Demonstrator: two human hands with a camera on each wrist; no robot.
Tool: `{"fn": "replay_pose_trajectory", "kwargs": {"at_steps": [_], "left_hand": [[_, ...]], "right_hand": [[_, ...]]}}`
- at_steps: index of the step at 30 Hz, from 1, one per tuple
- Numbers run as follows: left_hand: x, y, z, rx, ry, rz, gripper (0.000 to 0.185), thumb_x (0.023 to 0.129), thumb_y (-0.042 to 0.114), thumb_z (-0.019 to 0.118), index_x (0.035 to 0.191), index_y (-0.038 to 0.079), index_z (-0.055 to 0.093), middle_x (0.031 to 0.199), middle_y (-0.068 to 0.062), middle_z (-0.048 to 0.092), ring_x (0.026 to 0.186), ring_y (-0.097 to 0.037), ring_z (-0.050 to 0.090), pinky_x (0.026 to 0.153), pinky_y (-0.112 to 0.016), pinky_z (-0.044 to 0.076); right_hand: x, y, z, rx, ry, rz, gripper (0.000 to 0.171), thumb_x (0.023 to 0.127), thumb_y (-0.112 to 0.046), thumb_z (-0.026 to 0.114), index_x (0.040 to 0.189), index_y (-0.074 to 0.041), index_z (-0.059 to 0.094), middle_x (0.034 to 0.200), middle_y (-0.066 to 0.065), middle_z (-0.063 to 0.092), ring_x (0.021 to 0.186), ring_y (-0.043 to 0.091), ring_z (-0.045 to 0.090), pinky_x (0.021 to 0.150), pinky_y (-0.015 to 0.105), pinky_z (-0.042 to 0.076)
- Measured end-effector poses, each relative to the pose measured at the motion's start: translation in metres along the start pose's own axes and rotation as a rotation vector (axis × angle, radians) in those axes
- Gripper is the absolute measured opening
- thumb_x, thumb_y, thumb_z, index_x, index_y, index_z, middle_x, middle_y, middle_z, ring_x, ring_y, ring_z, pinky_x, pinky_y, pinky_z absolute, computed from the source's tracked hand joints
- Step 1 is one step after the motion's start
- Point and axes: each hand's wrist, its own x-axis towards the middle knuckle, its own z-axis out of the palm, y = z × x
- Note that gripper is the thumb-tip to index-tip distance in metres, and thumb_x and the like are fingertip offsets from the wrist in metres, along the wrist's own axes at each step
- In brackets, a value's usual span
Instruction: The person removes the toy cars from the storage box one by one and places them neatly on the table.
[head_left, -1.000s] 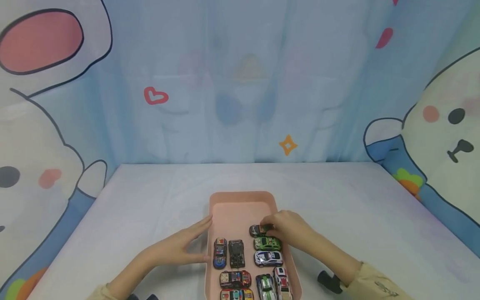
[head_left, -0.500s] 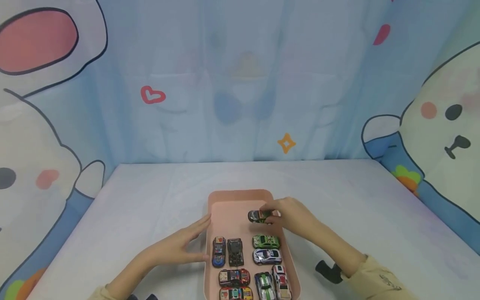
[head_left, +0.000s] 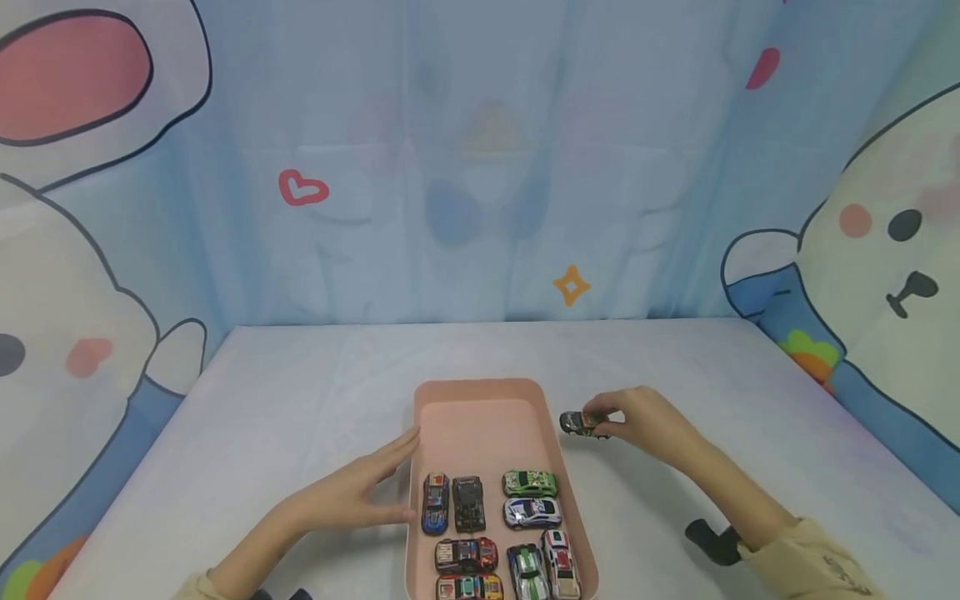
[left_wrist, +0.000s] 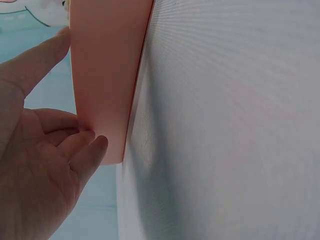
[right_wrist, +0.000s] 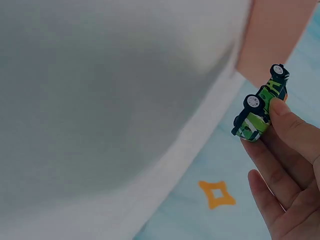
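Head view: the pink tray (head_left: 480,404) and its nearest toy cars (head_left: 471,587) are cropped by the lower edge; the right hand (head_left: 645,421) hides the held car's (head_left: 576,423) rear.

Head view bright, evenly lit; soft faint shadows cast under hands on table (head_left: 300,400). Backdrop slightly hazy, edges bowed by wide lens. Wrist views dimmer, greyed; table weave moiré noted; near fingers softly blurred. No glare seen.

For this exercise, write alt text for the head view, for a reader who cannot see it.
A person's right hand pinches a small toy car just right of a pink tray holding eight other toy cars. The left hand rests flat against the tray's left side on a white table.
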Motion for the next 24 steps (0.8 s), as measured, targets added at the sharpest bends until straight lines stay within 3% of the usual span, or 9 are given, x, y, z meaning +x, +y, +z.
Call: {"fn": "replay_pose_trajectory", "kwargs": {"at_steps": [6,13,24], "left_hand": [[0.000,0.000,0.001,-0.012,0.000,-0.011,0.090,0.085,0.038,0.068,0.146,-0.006,0.018,0.152,-0.019,0.010,0.136,-0.034,0.019,0.104,-0.046,0.031],[0.000,0.000,0.002,-0.014,0.000,-0.027,0.091,0.084,0.038,0.069,0.146,-0.004,0.018,0.153,-0.017,0.010,0.137,-0.032,0.018,0.105,-0.045,0.030],[-0.003,0.000,0.000,-0.001,0.008,-0.033,0.091,0.083,0.038,0.069,0.146,-0.004,0.019,0.153,-0.016,0.010,0.137,-0.031,0.018,0.104,-0.043,0.032]], "right_hand": [[-0.006,0.006,0.010,0.007,-0.047,-0.018,0.020,0.072,-0.002,0.078,0.091,-0.004,0.071,0.084,-0.001,0.069,0.079,0.017,0.065,0.070,0.037,0.056],[-0.007,0.006,0.015,0.023,-0.091,0.029,0.021,0.072,-0.001,0.078,0.091,-0.004,0.071,0.085,0.000,0.069,0.080,0.017,0.065,0.071,0.035,0.056],[0.000,0.003,0.020,-0.016,-0.105,0.021,0.021,0.071,0.000,0.078,0.090,-0.006,0.071,0.084,-0.002,0.069,0.080,0.017,0.065,0.071,0.033,0.056]]}}
